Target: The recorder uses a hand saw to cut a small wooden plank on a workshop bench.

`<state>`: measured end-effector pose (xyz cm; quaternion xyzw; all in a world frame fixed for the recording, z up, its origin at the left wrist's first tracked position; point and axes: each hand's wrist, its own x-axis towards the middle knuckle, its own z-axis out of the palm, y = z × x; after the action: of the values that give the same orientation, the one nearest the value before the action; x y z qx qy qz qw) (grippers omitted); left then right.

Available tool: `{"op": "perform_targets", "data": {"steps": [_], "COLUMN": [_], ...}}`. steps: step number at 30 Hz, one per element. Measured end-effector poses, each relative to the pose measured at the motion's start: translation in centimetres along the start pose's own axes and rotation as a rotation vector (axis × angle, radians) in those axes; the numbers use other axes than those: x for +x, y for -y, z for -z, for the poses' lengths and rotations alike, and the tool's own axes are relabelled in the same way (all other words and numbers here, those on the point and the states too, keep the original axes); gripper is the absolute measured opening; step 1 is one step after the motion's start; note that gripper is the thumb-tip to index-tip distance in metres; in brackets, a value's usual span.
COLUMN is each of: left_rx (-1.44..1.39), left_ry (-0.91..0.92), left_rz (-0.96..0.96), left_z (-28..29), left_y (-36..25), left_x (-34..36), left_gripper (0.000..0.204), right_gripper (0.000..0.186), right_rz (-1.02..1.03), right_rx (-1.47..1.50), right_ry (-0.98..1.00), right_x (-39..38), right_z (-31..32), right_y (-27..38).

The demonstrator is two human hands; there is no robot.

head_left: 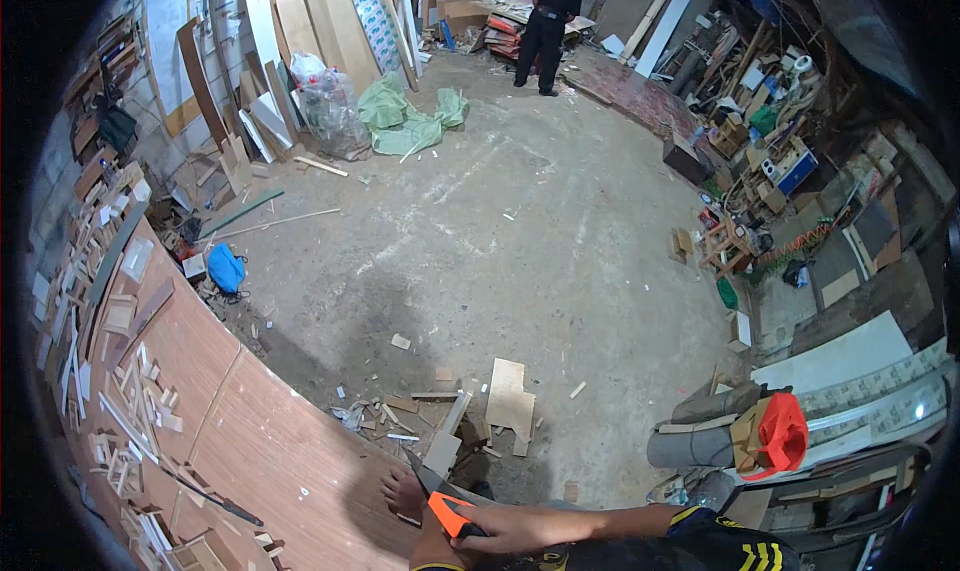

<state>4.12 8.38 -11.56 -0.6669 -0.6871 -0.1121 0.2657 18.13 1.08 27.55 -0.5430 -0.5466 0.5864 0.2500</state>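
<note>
My right hand (pixel 490 527) is wrapped round the orange handle of a hand saw (pixel 452 512). Its dark blade slants up and left, crossing near the edge of the reddish-brown wooden board (pixel 270 426). On that board's near right end, just left of the saw, my left hand (pixel 402 493) lies with its fingers spread. A thin light edge shows beneath the left hand, but I cannot tell what it belongs to. The saw's teeth and any contact with wood are too small to make out.
Wood offcuts (pixel 130 401) lie along the board's left side. A plywood piece (pixel 510 396) and scraps lie on the floor beyond the saw. A blue bag (pixel 226 269) sits beside the board. Far off stands another person (pixel 548 31). A red bag (pixel 782 433) is at the right.
</note>
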Motion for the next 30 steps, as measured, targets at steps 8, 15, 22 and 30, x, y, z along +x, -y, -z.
{"op": "perform_targets", "data": {"steps": [8,15,22,30], "left_rx": [-0.012,-0.349,-0.230,-0.243], "left_ry": [0.176,0.455,0.454,0.424], "left_rz": [-0.019,0.027,0.105,0.097], "left_z": [4.1,4.9,6.3,6.6], "left_y": [1.0,0.2,-1.2,-0.7], "left_x": [0.5,1.0,2.9,2.7], "left_gripper": [0.023,0.026,0.023,0.022], "right_gripper": [0.043,0.042,0.040,0.040], "right_rz": [-0.031,-0.184,-0.293,-0.463], "right_rx": [0.030,0.105,0.044,0.063], "right_ry": [0.008,0.041,0.056,-0.005], "right_x": [-0.5,-2.1,-1.8,-3.0], "right_z": [-1.2,1.6,2.0,1.0], "right_y": [-0.4,2.1,4.5,4.2]}}
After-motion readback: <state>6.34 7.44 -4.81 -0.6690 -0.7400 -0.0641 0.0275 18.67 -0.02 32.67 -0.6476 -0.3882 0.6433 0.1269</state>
